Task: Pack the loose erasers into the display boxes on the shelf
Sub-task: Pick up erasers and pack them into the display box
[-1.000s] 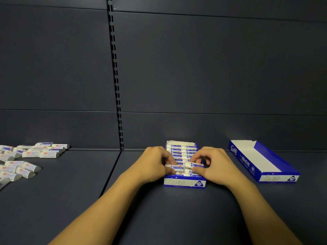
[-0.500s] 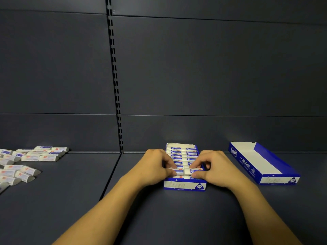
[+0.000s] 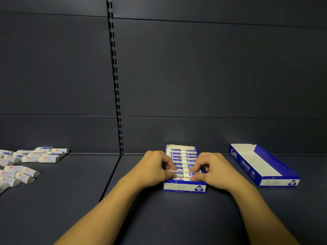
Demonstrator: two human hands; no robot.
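- Filled display box [image 3: 184, 187]: blue and white, sits on the dark shelf [image 3: 159, 218] at centre, near the back panel [image 3: 212, 68]. Two columns of packed erasers [image 3: 183, 157] run front to back inside it.
- Left hand [image 3: 156, 167]: fingers curled, thumb and fingertips pinching an eraser in the front rows of the left column.
- Right hand [image 3: 211, 169]: fingers curled likewise, pinching an eraser in the front of the right column; thumb lies near the box's front wall.
- Both hands are over the near end of the box, close together but apart.
- Empty display box [image 3: 261, 165]: same print, open, lying angled on the shelf well to the right.
- Loose erasers [image 3: 31, 161]: white-sleeved, scattered in rough rows on the shelf at far left, well apart from both boxes.
- Slotted upright [image 3: 115, 85]: runs down the back panel, left of the filled box.
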